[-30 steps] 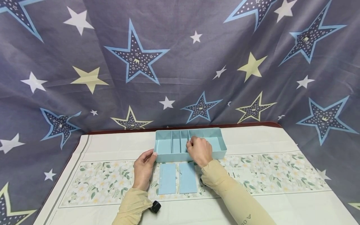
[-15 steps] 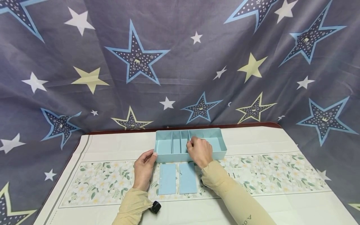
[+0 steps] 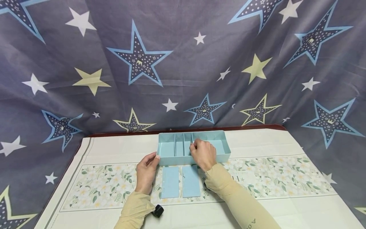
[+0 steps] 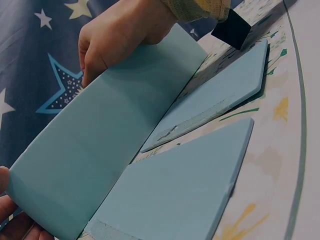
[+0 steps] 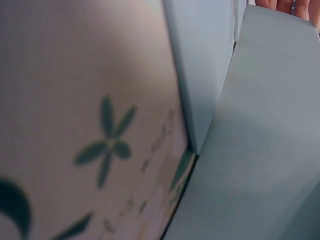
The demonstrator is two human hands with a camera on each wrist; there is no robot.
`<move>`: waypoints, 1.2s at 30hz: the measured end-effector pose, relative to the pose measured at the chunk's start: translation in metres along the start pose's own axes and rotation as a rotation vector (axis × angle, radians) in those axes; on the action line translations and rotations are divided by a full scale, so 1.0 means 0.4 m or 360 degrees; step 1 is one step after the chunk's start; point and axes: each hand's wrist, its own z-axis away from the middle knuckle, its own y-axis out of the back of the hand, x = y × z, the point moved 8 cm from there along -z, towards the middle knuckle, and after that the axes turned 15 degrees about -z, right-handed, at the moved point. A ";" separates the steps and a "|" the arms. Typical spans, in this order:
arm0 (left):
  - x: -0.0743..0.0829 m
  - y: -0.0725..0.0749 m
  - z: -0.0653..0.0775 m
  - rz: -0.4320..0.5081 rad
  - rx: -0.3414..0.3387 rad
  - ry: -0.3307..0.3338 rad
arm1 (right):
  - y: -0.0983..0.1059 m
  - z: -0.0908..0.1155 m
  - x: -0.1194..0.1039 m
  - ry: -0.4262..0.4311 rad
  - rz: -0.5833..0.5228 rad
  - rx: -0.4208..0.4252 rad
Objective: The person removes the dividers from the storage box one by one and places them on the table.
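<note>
A long light-blue organizer box [image 3: 177,161] stands at the back of the table, split by upright dividers. My left hand [image 3: 145,174] holds its left front corner, thumb near the front and fingers along the end wall. Over the front rim reaches my right hand [image 3: 204,154], its curled fingers pinching a thin divider [image 3: 192,136] inside the box; the fingertips are partly hidden. Two more dividers, one [image 3: 175,144] and another [image 3: 184,144], stand to the left. In the left wrist view, the right hand [image 4: 125,42] bends over the rim.
Two flat blue panels, a left one [image 3: 170,182] and a right one [image 3: 191,180], lie before the box on a floral-printed tablecloth [image 3: 108,184]. A black object [image 3: 158,211] sits by the left wrist. Behind the table hangs a star-patterned curtain [image 3: 183,76].
</note>
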 end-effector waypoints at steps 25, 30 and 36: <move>0.079 0.029 0.045 0.0064 -0.0077 0.0007 | 0.008 -0.007 -0.002 -0.0034 -0.0032 0.0050; 0.031 0.014 0.021 0.0004 -0.0028 0.0018 | 0.010 -0.009 -0.004 -0.0019 -0.0043 0.0054; -0.018 -0.003 -0.006 0.0013 0.0022 -0.0014 | 0.018 -0.014 -0.002 -0.0028 -0.0041 0.0061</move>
